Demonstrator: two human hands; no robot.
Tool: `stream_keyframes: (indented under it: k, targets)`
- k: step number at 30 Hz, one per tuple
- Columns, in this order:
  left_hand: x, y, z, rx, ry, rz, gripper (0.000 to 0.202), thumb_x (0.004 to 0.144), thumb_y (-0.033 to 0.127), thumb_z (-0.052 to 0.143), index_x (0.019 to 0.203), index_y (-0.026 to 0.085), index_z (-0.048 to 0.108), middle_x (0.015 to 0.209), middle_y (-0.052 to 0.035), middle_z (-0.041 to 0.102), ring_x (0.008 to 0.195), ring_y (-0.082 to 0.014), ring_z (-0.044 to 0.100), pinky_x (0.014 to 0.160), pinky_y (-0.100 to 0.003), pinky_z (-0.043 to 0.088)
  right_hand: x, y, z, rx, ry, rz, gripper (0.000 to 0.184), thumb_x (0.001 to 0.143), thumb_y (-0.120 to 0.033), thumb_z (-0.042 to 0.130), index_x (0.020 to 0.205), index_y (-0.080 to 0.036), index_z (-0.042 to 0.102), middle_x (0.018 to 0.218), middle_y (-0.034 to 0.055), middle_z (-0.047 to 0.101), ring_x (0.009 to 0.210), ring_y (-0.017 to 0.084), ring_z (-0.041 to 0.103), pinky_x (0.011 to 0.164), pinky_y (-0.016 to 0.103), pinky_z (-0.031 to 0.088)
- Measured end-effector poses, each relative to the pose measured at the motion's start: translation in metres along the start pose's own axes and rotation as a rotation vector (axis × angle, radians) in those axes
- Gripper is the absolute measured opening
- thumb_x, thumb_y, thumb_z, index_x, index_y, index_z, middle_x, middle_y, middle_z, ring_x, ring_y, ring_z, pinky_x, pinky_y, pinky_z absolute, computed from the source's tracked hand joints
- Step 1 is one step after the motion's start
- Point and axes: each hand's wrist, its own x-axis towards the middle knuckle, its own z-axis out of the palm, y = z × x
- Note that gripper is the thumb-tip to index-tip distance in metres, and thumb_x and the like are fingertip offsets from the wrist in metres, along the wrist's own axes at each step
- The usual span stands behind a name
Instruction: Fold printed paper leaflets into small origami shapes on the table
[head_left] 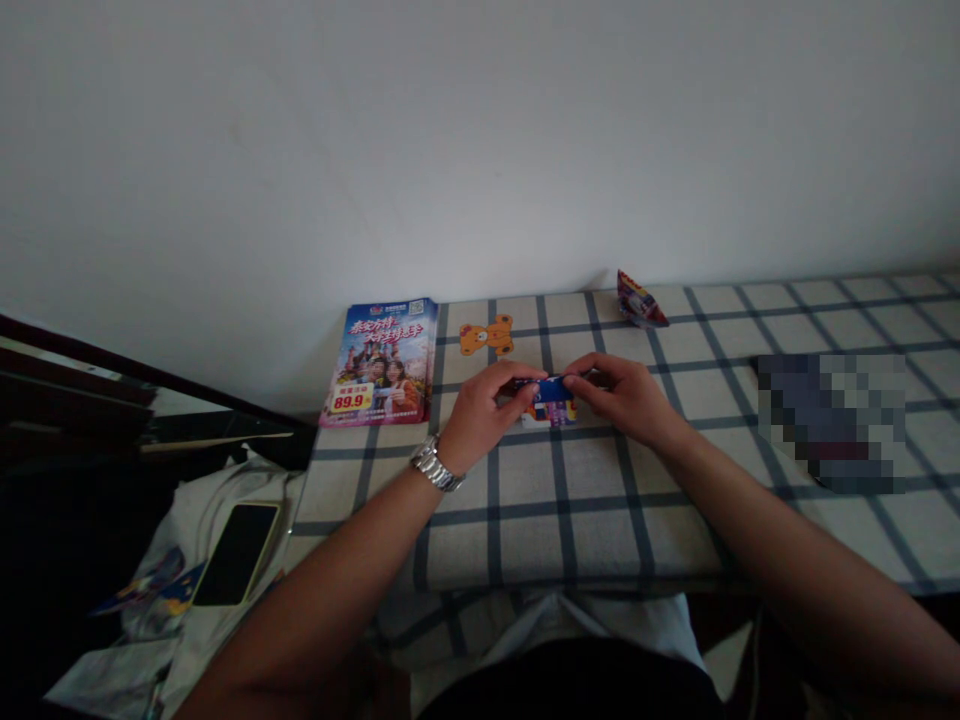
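Note:
Over the middle of the checked tablecloth [517, 530], both hands hold a small printed flyer [555, 391], blue along its top and many-coloured below. It looks folded, though the fingers cover its ends. My left hand [486, 405], with a metal watch [436, 465] on its wrist, pinches the left end between thumb and fingers. At the right end, my right hand [621, 395] is closed in a pinch. A bear-shaped cutout or sticker [487, 337] lies just behind my left hand. Farther left is a stack of printed flyers [381, 362] showing "89.9".
A folded, pointed paper piece [637, 302] stands near the wall [525, 150] at the back. On the right lies a blurred-out dark item [829, 420]. Below the table's left edge, a phone [237, 553] rests on pale crumpled material [180, 660].

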Motion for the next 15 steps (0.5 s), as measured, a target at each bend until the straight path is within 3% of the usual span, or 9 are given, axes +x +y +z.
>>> stream_keyframes:
  k: [15]
  targets:
    - [0.0001,-0.0022,-0.0005,-0.008,0.025,0.026,0.012,0.1,0.023,0.065,0.109,0.024,0.074,0.103,-0.0014,0.077,0.093,-0.0137,0.072,0.081,-0.026,0.058,-0.0004,-0.0029,0.0009,0.034,-0.022,0.026,0.032,0.092,-0.049,0.071,0.104,-0.02,0.078,0.084,0.0043,0.077,0.06,0.014,0.061,0.05,0.026,0.046]
